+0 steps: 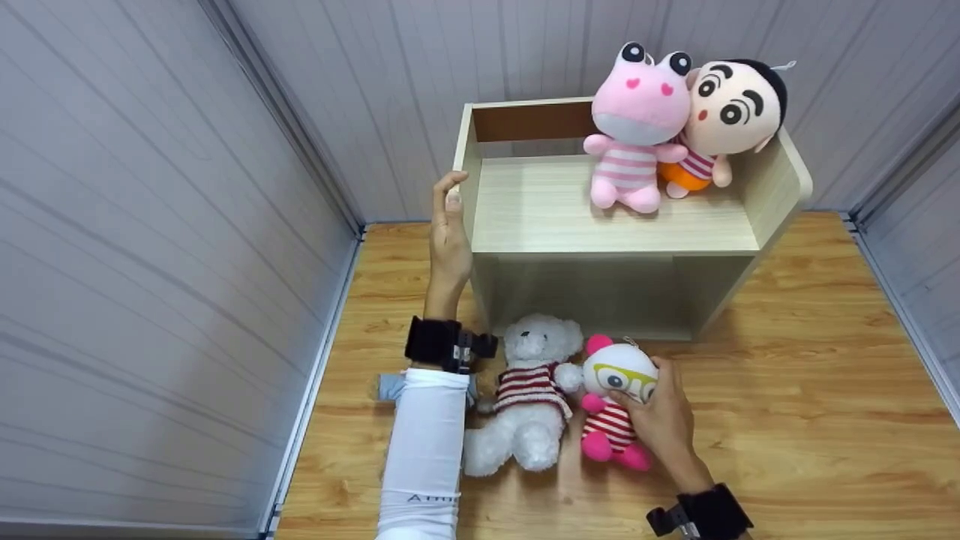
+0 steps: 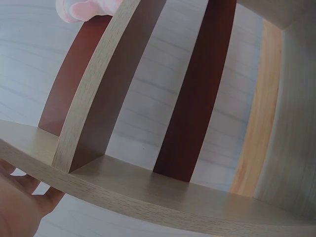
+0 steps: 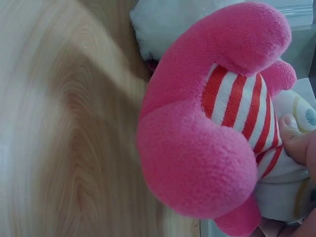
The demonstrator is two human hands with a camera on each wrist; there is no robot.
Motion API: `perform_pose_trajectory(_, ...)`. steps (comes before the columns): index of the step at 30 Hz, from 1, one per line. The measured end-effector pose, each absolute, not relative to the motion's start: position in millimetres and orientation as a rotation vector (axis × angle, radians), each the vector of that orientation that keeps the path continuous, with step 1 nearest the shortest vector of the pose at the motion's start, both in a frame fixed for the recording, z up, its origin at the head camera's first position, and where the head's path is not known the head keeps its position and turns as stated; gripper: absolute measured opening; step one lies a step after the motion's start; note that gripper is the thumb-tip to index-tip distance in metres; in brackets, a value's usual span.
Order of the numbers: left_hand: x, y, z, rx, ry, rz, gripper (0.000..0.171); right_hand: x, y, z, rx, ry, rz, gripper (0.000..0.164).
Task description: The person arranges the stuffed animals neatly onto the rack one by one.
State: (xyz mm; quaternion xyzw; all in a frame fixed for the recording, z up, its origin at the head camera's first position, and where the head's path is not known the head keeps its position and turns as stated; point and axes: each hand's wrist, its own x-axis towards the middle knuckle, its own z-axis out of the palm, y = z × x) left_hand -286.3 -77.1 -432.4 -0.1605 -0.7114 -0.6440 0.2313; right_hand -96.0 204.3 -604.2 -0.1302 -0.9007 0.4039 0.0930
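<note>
My left hand (image 1: 448, 244) holds the left side panel of a pale wooden shelf (image 1: 540, 202) near its top front edge. In the left wrist view, some fingers (image 2: 49, 200) lie against the outer face of that panel. With my right hand (image 1: 666, 416) I grip a pink-and-white plush panda (image 1: 611, 431) by its head, thumb across the face. It wears yellow glasses and a red-striped shirt, and its pink legs (image 3: 197, 158) fill the right wrist view. A white teddy bear (image 1: 534, 390) in a striped sweater lies just left of the panda, in front of the shelf.
On the shelf top sit a pink frog plush (image 1: 634, 127) and a black-haired boy doll (image 1: 731, 112) leaning together at the right. A brown plush in blue (image 1: 391, 386) is partly hidden under my left forearm. Grey panel walls (image 1: 150, 225) enclose the wooden floor (image 1: 817, 390).
</note>
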Motion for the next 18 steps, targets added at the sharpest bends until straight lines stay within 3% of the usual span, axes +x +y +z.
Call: perform_pose_trajectory(18, -286, -76, -432, -0.439, -1.939, -1.778, 0.036, -94, 199, -577, -0.332, -2.587, 1.224, 0.080)
